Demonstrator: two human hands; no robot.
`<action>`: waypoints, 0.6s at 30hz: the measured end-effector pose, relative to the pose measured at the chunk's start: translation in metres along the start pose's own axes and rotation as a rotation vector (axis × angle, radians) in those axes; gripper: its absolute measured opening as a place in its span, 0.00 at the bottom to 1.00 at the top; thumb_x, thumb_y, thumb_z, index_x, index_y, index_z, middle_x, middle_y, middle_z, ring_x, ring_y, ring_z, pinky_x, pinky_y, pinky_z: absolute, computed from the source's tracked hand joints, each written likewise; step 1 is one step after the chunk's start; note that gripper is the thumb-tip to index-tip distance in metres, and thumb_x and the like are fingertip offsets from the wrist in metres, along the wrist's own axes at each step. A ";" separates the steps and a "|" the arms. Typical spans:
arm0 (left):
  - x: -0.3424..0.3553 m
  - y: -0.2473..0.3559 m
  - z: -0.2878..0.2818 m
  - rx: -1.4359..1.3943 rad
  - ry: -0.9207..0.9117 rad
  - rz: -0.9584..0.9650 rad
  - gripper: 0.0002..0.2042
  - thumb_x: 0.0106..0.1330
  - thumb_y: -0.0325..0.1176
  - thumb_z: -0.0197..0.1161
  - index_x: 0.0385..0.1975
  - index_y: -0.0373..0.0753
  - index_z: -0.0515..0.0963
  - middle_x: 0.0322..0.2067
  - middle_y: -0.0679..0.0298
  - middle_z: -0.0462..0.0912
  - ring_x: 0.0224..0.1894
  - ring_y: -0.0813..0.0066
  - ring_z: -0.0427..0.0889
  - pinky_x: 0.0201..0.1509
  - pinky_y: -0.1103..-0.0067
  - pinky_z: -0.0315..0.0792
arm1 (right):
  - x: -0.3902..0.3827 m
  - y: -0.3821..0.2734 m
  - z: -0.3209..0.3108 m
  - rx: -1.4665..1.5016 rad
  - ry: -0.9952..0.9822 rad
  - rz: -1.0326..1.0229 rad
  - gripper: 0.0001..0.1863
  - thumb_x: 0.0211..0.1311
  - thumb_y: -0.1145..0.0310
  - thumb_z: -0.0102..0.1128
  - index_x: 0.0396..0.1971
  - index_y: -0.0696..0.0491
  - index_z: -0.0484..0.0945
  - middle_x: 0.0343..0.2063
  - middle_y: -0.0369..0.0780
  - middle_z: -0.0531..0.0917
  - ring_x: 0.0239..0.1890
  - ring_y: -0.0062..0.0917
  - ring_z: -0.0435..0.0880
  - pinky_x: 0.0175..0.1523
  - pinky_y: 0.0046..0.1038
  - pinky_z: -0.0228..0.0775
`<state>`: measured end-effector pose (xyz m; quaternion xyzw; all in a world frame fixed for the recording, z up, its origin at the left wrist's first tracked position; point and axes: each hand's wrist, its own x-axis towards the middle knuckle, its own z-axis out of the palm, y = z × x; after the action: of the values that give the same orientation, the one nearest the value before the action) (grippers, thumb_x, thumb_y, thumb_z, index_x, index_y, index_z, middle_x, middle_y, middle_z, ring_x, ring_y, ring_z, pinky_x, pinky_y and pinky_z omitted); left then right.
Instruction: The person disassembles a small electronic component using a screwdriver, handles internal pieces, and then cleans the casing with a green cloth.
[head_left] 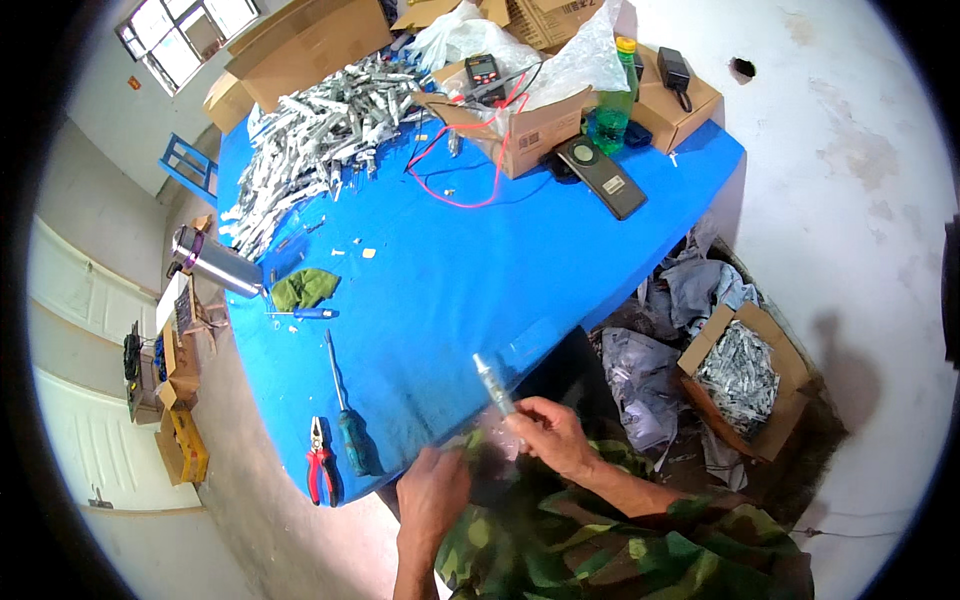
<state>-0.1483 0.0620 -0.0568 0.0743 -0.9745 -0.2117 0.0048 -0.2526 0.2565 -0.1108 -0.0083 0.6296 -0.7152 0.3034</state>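
My right hand (550, 437) grips the lower end of a slim, grey-white, tube-like piece (491, 382), whose narrow pale tip points up and away over the near edge of the blue-covered table (430, 270). Beside it on the left, my left hand (436, 488) is closed and low by the table's edge. Its fingers curl out of sight, so anything inside them is hidden. Left of that hand lie a screwdriver (352, 440) with a teal handle and pliers (319, 465) with red-and-black grips.
A heap of similar grey-white pieces (320, 130) covers the far left. Nearer are a steel flask (218, 262), green cloth (305, 289) and small blue screwdriver (312, 313). Far right hold a phone (602, 178), green bottle (614, 105) and meter (483, 75). A box of pieces (700, 345) sits below.
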 end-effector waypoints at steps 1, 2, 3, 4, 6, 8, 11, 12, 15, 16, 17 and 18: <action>-0.012 -0.006 0.001 -0.063 0.047 -0.033 0.10 0.61 0.27 0.70 0.41 0.36 0.85 0.35 0.54 0.81 0.33 0.52 0.84 0.38 0.65 0.79 | 0.000 -0.006 0.004 -0.022 -0.034 -0.003 0.14 0.73 0.61 0.65 0.46 0.56 0.81 0.31 0.31 0.83 0.27 0.13 0.80 0.31 0.20 0.71; -0.020 -0.012 0.001 -0.128 0.087 -0.058 0.10 0.60 0.26 0.70 0.41 0.36 0.85 0.35 0.54 0.82 0.33 0.54 0.84 0.38 0.66 0.79 | 0.002 -0.004 0.007 0.038 -0.072 0.015 0.14 0.74 0.60 0.64 0.45 0.57 0.80 0.32 0.33 0.85 0.27 0.14 0.81 0.31 0.21 0.73; -0.024 -0.017 0.000 -0.193 0.126 -0.084 0.10 0.60 0.25 0.71 0.41 0.35 0.85 0.35 0.54 0.82 0.32 0.55 0.85 0.37 0.67 0.79 | 0.004 -0.006 0.010 0.045 -0.082 0.037 0.14 0.74 0.60 0.64 0.45 0.57 0.79 0.32 0.34 0.85 0.27 0.14 0.81 0.30 0.21 0.72; -0.025 -0.016 -0.006 -0.251 0.151 -0.187 0.11 0.59 0.23 0.70 0.42 0.33 0.85 0.34 0.54 0.83 0.32 0.61 0.84 0.36 0.71 0.78 | 0.004 -0.012 0.015 0.048 -0.096 0.061 0.15 0.74 0.60 0.65 0.44 0.58 0.79 0.32 0.35 0.86 0.27 0.14 0.81 0.30 0.21 0.72; -0.014 0.002 -0.025 -0.320 0.284 -0.175 0.11 0.60 0.21 0.70 0.42 0.31 0.84 0.35 0.55 0.82 0.32 0.63 0.84 0.34 0.73 0.77 | 0.010 -0.011 0.023 0.042 -0.148 0.054 0.15 0.74 0.61 0.65 0.44 0.59 0.78 0.32 0.37 0.86 0.25 0.15 0.81 0.29 0.21 0.73; -0.002 0.008 -0.027 -0.325 0.359 -0.114 0.10 0.61 0.20 0.70 0.43 0.31 0.84 0.36 0.54 0.83 0.33 0.62 0.84 0.35 0.73 0.77 | 0.019 0.001 0.031 -0.001 -0.122 0.023 0.14 0.75 0.62 0.64 0.44 0.60 0.78 0.31 0.37 0.86 0.24 0.16 0.81 0.29 0.22 0.74; 0.020 0.020 -0.013 -0.278 0.388 0.008 0.12 0.61 0.20 0.70 0.44 0.34 0.85 0.38 0.53 0.84 0.37 0.57 0.85 0.40 0.70 0.78 | 0.022 0.011 0.043 0.055 -0.117 0.050 0.10 0.76 0.68 0.59 0.46 0.60 0.79 0.30 0.36 0.85 0.27 0.17 0.81 0.32 0.24 0.75; 0.027 0.018 -0.003 -0.252 0.375 0.060 0.12 0.60 0.20 0.70 0.44 0.35 0.86 0.38 0.53 0.84 0.38 0.57 0.86 0.40 0.69 0.79 | 0.021 0.011 0.043 0.069 -0.114 0.070 0.10 0.76 0.69 0.58 0.47 0.60 0.79 0.29 0.35 0.84 0.27 0.17 0.81 0.32 0.24 0.75; 0.045 0.019 0.019 -0.221 0.308 0.104 0.12 0.61 0.22 0.70 0.44 0.39 0.87 0.39 0.54 0.84 0.38 0.55 0.86 0.41 0.68 0.80 | 0.028 0.043 0.030 0.062 -0.113 0.050 0.12 0.76 0.70 0.54 0.52 0.59 0.79 0.30 0.34 0.83 0.27 0.16 0.79 0.33 0.26 0.74; 0.046 0.019 0.017 -0.171 0.321 0.100 0.12 0.61 0.25 0.71 0.45 0.39 0.87 0.39 0.56 0.85 0.39 0.55 0.86 0.40 0.67 0.80 | 0.029 0.046 0.029 0.073 -0.127 0.058 0.14 0.77 0.68 0.55 0.54 0.59 0.78 0.30 0.34 0.83 0.27 0.16 0.78 0.32 0.26 0.73; 0.044 0.016 0.017 -0.131 0.302 0.068 0.12 0.61 0.28 0.72 0.45 0.41 0.87 0.37 0.60 0.84 0.38 0.57 0.86 0.39 0.66 0.80 | 0.030 0.044 0.030 0.087 -0.147 0.068 0.16 0.78 0.66 0.55 0.56 0.60 0.77 0.31 0.34 0.82 0.26 0.16 0.77 0.31 0.26 0.72; 0.043 0.011 0.018 -0.073 0.350 0.080 0.12 0.61 0.29 0.72 0.44 0.43 0.86 0.35 0.61 0.83 0.37 0.58 0.85 0.37 0.66 0.79 | 0.030 0.040 0.032 0.125 -0.146 0.076 0.15 0.78 0.66 0.56 0.54 0.60 0.78 0.31 0.35 0.83 0.26 0.16 0.77 0.30 0.26 0.72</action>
<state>-0.1930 0.0734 -0.0696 0.0709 -0.9527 -0.2302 0.1852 -0.2470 0.2136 -0.1518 -0.0176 0.5597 -0.7385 0.3755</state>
